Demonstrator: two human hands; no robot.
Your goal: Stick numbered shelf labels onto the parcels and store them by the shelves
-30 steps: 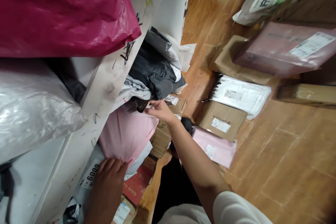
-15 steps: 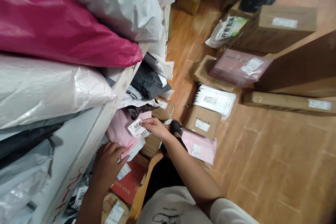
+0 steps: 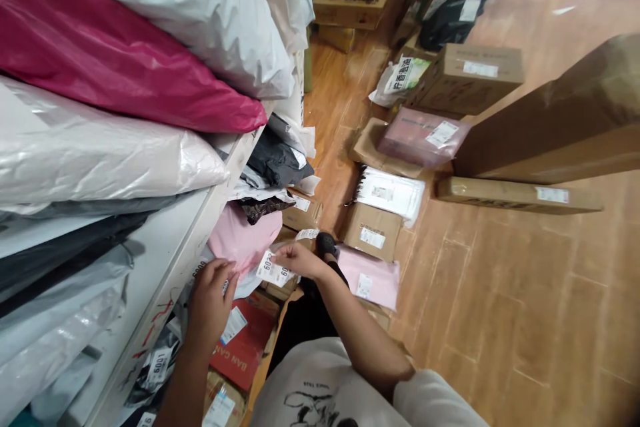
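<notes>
My right hand (image 3: 299, 260) pinches a small white numbered label (image 3: 273, 271) beside a pink soft parcel (image 3: 245, 237) on the lower shelf. My left hand (image 3: 213, 299) rests with curled fingers on the white and pink parcels at the shelf's edge, touching a tag; what it grips, if anything, is hidden. A red packet (image 3: 246, 348) lies just below my left hand. Grey and dark bags (image 3: 274, 160) are stacked behind the pink parcel.
A white shelf board (image 3: 165, 273) carries magenta (image 3: 115, 67), white and grey bags at left. On the wooden floor (image 3: 500, 293) lie cardboard boxes (image 3: 373, 232), a pink mailer (image 3: 370, 273), a white mailer (image 3: 393, 192) and long cartons (image 3: 520, 195) to the right.
The view has pulled back and up. My right hand drew the white label out from the dark bag and brought it down toward my left hand, which shifted along the pink parcel.
</notes>
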